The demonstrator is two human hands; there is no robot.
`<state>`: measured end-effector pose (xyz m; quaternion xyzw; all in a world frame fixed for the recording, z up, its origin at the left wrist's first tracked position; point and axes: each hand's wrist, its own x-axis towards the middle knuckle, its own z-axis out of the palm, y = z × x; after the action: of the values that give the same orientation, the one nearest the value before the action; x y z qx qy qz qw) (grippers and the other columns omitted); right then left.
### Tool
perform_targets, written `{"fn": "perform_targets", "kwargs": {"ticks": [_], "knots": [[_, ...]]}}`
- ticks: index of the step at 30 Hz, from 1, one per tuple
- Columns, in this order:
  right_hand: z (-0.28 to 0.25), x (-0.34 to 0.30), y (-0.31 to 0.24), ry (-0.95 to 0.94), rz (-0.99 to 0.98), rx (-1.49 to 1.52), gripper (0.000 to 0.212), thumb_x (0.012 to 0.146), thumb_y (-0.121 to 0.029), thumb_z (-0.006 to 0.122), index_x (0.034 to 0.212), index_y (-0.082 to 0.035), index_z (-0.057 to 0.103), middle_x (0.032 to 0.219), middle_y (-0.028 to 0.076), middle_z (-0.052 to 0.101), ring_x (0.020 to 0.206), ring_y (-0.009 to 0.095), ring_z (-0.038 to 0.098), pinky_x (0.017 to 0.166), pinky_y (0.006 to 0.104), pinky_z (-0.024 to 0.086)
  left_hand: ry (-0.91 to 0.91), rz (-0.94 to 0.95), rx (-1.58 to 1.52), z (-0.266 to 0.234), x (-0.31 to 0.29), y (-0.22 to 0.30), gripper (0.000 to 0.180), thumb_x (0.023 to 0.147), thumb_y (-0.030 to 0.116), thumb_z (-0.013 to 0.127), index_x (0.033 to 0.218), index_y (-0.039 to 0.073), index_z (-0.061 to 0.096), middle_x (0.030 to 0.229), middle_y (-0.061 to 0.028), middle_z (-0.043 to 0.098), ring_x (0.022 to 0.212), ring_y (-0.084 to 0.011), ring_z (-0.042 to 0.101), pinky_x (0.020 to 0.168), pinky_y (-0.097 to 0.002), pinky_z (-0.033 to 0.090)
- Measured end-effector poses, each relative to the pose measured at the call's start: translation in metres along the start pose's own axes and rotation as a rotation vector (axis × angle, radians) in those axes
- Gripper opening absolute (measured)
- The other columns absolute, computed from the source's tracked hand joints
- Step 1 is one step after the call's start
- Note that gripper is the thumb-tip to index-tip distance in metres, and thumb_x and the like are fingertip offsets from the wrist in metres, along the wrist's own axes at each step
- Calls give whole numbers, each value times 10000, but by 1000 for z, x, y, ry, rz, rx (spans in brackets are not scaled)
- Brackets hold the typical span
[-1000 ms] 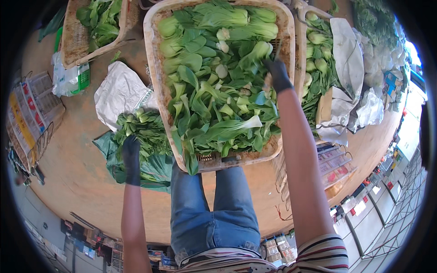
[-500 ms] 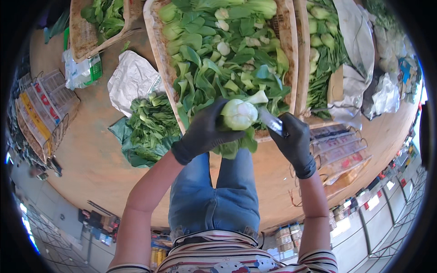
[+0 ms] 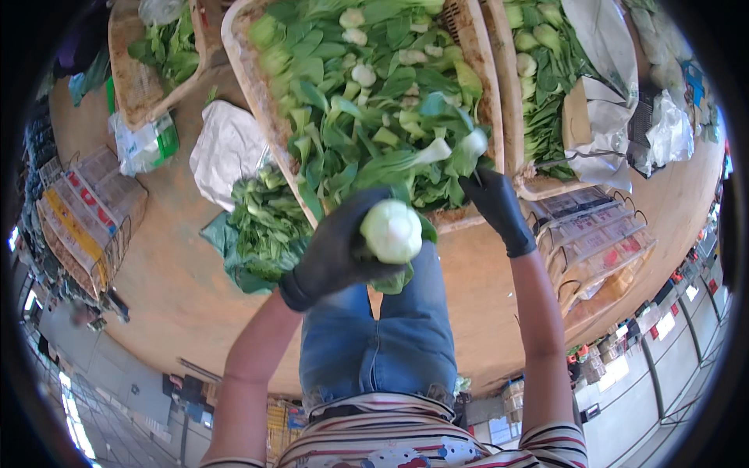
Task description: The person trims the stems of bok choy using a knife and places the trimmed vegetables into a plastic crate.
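Head view: one bare-based bok choy (image 3: 392, 232) is gripped by the left hand (image 3: 331, 240), heaped greens (image 3: 367, 105) are left, and the right hand (image 3: 502, 209) is curled, hold unclear.

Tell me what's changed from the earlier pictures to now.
The left hand has left the leafy bundle, moved rightward, and holds a bok choy. The right hand, which held a blade beside it half a second ago, has drawn away toward the near right corner of the crate; whether it holds the blade is unclear. Bundle and crate stay in place.
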<state>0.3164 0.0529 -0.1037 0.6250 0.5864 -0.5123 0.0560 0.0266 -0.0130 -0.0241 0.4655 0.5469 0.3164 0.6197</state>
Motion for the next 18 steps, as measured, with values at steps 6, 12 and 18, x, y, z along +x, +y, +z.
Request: {"fn": "perform_targets", "kwargs": {"ticks": [6,12,18], "knots": [[15,-54,-118,-37,-285,523,534,697,-144,797,1141,-15,529,976,88,607,800,142,555,719,282,466,198,112,418,11,5,4,805,616,173,837,1289,13,425,1321,-175,439,1190,-348,469,1001,-396,390],[-4,-36,-110,-338,-178,867,558,714,-112,752,1213,6,532,1095,51,603,995,137,566,887,303,465,-84,-54,-40,-33,5,-2,376,951,204,528,1266,-1,513,1215,-141,573,1183,-201,500,992,-340,402],[-8,-29,-133,-258,-279,551,426,784,-86,712,1176,-5,568,948,42,631,843,74,582,710,242,505,-223,-495,-985,-20,2,-22,574,931,326,563,1359,-12,382,1289,-102,503,1137,-200,513,984,-337,413]]}}
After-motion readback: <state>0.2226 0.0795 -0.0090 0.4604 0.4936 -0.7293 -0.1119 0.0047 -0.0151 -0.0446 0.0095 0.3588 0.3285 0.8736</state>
